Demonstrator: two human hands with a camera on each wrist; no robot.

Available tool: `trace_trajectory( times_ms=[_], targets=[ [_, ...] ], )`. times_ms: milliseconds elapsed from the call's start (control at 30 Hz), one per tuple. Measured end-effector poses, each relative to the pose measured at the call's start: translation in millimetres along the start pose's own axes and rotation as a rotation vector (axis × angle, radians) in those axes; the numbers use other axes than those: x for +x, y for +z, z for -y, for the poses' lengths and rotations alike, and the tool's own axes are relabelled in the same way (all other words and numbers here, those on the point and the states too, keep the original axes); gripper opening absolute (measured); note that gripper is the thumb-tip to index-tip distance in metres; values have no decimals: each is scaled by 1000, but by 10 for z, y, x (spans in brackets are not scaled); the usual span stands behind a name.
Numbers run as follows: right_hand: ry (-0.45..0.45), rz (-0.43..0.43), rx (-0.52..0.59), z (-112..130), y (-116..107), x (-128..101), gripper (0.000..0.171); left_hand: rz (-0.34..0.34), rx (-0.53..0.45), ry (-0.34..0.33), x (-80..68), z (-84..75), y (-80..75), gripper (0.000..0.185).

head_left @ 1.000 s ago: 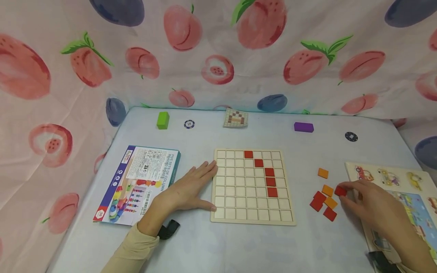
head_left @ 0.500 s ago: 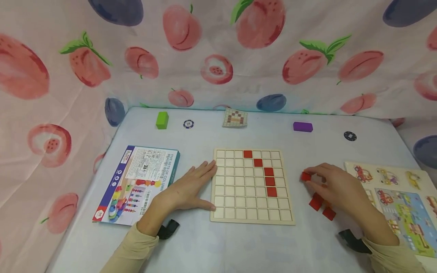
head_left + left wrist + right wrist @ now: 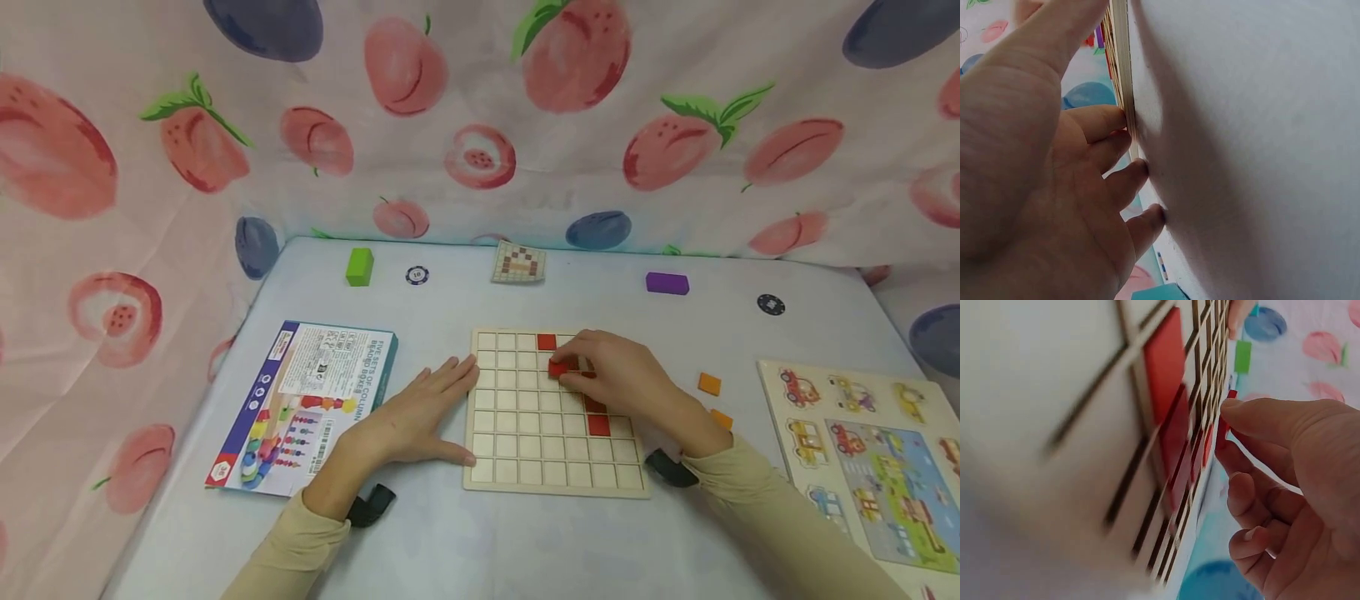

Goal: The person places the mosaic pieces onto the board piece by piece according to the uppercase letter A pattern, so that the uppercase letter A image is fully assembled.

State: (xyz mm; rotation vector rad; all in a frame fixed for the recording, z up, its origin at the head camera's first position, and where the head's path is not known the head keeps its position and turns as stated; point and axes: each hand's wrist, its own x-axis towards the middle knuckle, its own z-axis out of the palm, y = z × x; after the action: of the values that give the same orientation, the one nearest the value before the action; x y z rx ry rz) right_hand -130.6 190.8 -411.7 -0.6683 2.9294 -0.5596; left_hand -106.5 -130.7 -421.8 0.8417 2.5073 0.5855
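A wooden grid board lies in the middle of the table in the head view. My left hand has its fingers spread, fingertips and thumb at the board's left edge. Between thumb and forefinger, my right hand pinches a red square tile over the upper middle of the grid. In the right wrist view that tile stands edge-on at the fingertips. Other red tiles sit in the grid, one in the top row and one lower right; my right hand partly covers the rest.
Right of the board lie orange tiles, partly behind my right forearm. A wooden picture puzzle is at the far right, a boxed toy at the left. Along the back are a green block, a pattern card and a purple block.
My right hand has carried the red tile leftward from the loose pile by the picture puzzle to over the grid board. My left hand has stayed at the board's edge.
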Motion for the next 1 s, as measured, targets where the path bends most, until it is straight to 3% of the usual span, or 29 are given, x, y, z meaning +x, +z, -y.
trace_trajectory(
  times_ms=[233, 500, 733, 1000],
  targets=[
    [-105, 13, -30, 151, 115, 282, 19, -3, -5, 10, 4, 9, 15, 118],
    [-99, -1, -60, 183, 133, 339, 20, 5, 11, 6, 6, -1, -10, 118],
    [-72, -6, -49, 119, 86, 127, 25, 11, 1, 7, 17, -9, 0, 118],
    [41, -56, -52, -150, -73, -304, 26, 9, 9, -18, 1, 4, 1, 119]
  ],
)
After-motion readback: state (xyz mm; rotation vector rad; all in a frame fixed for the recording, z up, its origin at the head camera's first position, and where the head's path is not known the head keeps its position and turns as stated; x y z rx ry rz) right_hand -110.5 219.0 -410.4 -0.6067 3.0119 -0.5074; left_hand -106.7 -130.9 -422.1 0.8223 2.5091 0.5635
